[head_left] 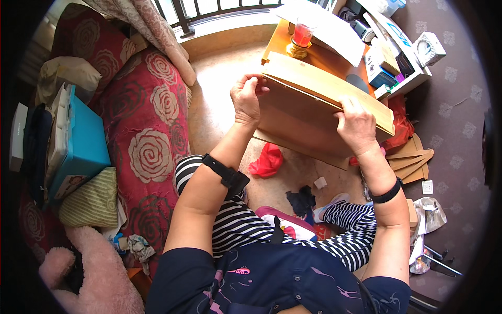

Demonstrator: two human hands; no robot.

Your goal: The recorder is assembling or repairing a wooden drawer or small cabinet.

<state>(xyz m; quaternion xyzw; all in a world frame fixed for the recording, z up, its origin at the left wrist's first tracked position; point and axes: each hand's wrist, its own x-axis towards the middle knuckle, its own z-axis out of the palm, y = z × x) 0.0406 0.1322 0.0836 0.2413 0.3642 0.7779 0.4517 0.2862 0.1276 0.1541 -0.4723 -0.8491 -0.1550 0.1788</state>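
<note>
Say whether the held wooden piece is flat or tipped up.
Tipped up: the wooden piece has its narrow side uppermost, left hand and right hand gripping it.

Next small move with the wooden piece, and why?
I'd probably ease the wooden piece slightly toward the lap: the left hand and right hand both grip its upper edge, and a clear cup with red contents sits on the desk just beyond, where a bump looks possible.
</note>
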